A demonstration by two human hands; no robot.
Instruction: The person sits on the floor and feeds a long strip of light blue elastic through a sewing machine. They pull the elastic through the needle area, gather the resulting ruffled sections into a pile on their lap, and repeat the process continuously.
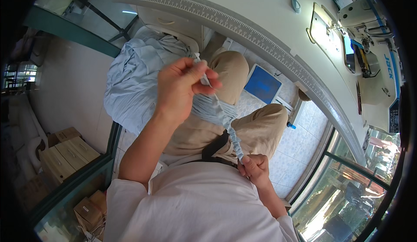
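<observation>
My left hand [180, 87] is raised above my lap and pinches the upper end of a gathered light blue fabric band [226, 118]. My right hand [255, 168] grips the lower end of that band close to my waist, so the band runs taut between both hands. A heap of light blue fabric [134, 81] lies over my left knee and hangs down to the left. I sit in beige trousers and a white shirt.
A white sewing table [260, 20] with a printed ruler strip along its edge curves across the top. A sewing machine [369, 29] stands at the far right. A blue foot pedal [262, 85] lies on the tiled floor. Cardboard boxes [65, 153] sit at lower left.
</observation>
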